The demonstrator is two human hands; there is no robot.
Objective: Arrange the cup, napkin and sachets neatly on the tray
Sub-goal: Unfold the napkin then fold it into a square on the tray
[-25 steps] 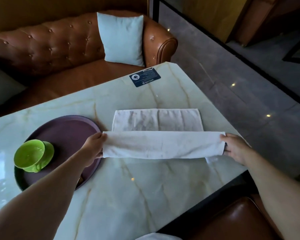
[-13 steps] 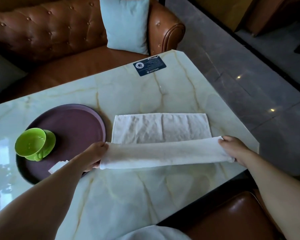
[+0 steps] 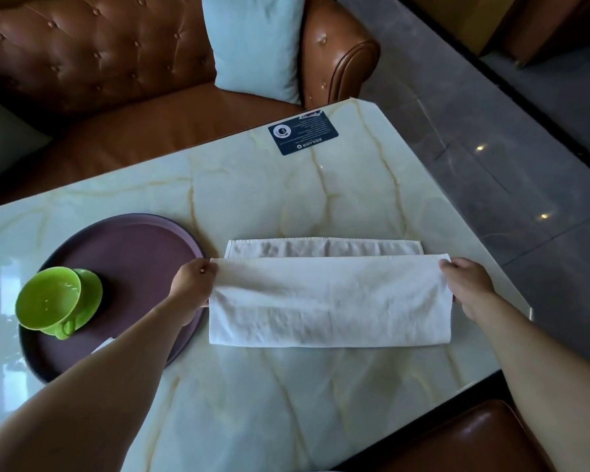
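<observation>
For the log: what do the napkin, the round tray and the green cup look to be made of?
Napkin: woven cloth, off-white and matte; it creases softly and has a stitched hem.
Round tray: probably plastic or coated metal; dull purple-brown, matte, with a thin raised rim. The look leaves it open.
Green cup: glazed ceramic or glossy plastic; smooth with bright highlights inside.

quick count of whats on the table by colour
green: 2, cup and saucer
purple: 1, tray
white: 2, napkin and a sachet corner showing by the arm
dark blue: 1, card
total: 6
</observation>
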